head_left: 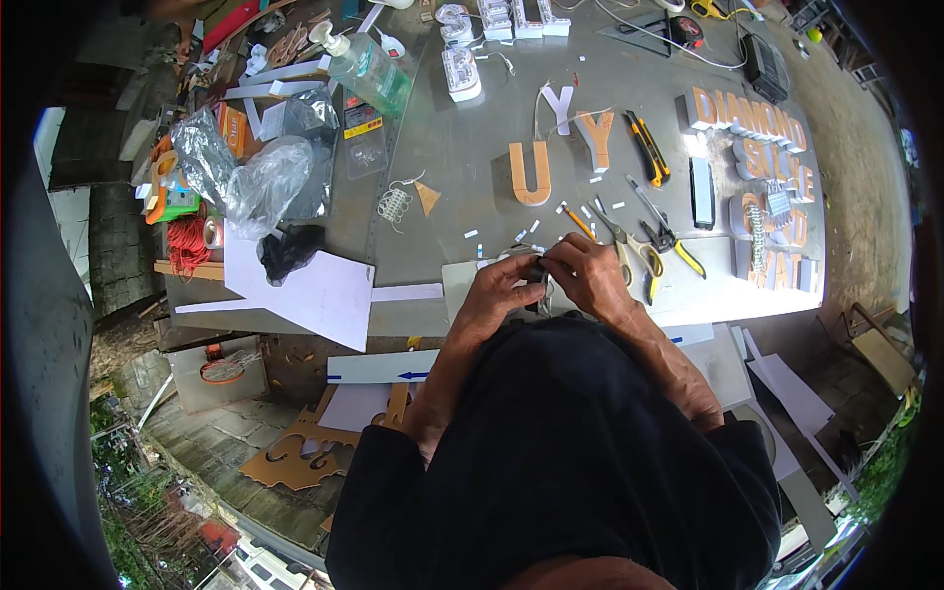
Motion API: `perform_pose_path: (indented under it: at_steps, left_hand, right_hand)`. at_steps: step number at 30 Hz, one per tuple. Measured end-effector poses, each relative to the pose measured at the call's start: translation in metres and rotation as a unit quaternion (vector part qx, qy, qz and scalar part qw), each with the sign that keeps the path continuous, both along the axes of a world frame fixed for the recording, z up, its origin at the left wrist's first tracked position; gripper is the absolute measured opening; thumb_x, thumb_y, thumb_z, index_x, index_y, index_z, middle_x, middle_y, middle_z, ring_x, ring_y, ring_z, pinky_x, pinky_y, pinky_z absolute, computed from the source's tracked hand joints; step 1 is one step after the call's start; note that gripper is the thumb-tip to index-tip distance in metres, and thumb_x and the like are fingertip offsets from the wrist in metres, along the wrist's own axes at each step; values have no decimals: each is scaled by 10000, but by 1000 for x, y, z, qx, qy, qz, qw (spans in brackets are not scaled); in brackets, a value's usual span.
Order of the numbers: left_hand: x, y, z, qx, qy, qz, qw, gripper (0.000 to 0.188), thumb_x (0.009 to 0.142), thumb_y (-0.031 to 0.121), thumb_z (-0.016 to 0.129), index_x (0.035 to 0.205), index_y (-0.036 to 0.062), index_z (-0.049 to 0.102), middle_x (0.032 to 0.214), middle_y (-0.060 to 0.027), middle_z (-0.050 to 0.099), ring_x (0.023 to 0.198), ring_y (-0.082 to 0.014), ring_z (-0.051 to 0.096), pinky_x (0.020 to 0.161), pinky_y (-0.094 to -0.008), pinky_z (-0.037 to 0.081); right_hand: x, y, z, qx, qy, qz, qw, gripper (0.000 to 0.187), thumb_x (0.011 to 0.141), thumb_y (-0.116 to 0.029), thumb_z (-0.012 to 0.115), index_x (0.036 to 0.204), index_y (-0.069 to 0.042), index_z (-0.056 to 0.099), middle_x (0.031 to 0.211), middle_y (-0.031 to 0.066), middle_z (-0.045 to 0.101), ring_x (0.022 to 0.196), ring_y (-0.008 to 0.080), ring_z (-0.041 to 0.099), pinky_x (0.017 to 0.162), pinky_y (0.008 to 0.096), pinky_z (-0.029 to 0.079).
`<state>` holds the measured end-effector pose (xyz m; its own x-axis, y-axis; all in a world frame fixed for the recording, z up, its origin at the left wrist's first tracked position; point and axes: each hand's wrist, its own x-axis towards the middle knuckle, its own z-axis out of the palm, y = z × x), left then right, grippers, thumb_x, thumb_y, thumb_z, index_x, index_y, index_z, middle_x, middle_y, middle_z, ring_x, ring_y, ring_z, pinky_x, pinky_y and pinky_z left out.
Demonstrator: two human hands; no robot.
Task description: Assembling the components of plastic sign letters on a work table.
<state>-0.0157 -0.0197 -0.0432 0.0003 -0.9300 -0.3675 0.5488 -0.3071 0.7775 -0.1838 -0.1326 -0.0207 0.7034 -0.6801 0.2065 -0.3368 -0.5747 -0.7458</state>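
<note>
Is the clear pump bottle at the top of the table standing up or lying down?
Lying down. The pump bottle rests on its side on the table, pump head pointing toward the upper left.

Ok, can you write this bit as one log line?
left hand: pinching small grey piece | right hand: pinching same piece | nearby: scissors, pliers | surface: metal table

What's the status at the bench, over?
Left hand and right hand both pinch a small grey piece at the table edge. Scissors lie just right.
</note>
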Motion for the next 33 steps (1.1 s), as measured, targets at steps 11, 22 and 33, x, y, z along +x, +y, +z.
perform_pose_path:
  at_steps: [11, 22, 33]
  left_hand:
    - [4, 11, 20, 14, -78, -109, 991, 507, 862, 106, 791, 1296, -75, 600, 1154, -99, 656, 982, -137, 640, 892, -286, 531]
    - [-15, 11, 32, 50, -222, -100, 969, 402, 834, 219, 823, 1143, -22, 730, 875, -78, 735, 749, -124, 648, 727, -269, 515]
    - [-6, 3, 30, 44, -140, -146, 978, 558, 759, 279, 880, 1179, -27, 676, 1052, -126, 705, 959, -221, 680, 847, -317, 535]
  right_hand:
    - [-11, 2, 39, 113, 44, 45, 992, 78, 862, -81, 703, 869, -8, 678, 828, 143, 639, 768, 371, 663, 681, 455, 519]
    - [-24, 9, 56, 159, -3, 77, 984, 84, 864, -65, 699, 859, 15, 673, 803, 139, 645, 721, 330, 658, 659, 427, 506]
    - [-33, -27, 28, 289, 56, 11, 956, 468, 1001, -416, 613, 851, 18, 704, 648, 114, 619, 598, 178, 584, 572, 341, 442]
